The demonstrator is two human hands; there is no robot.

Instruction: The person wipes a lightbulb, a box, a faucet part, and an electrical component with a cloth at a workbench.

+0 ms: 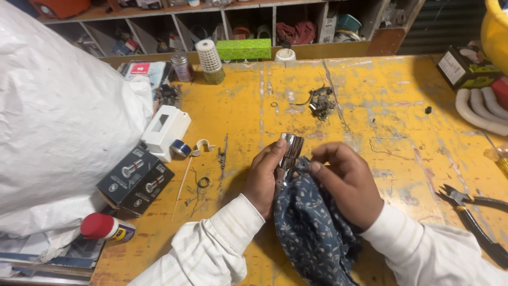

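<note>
My left hand (264,177) grips a shiny chrome metal fitting (291,150), holding it upright over the worn yellow workbench (370,106). My right hand (346,180) holds a dark blue patterned cloth (309,228) bunched against the lower part of the fitting, fingers pressed to it. Both wrists wear white striped sleeves. The cloth hangs down between my forearms and hides the fitting's lower end.
A big white sack (58,122) fills the left. Beside it lie two black boxes (135,180), a white plastic box (165,130), a tape roll (181,148) and a red-capped spray can (106,226). Pliers (471,214) and white hoses (481,108) lie right; metal parts (320,101) behind.
</note>
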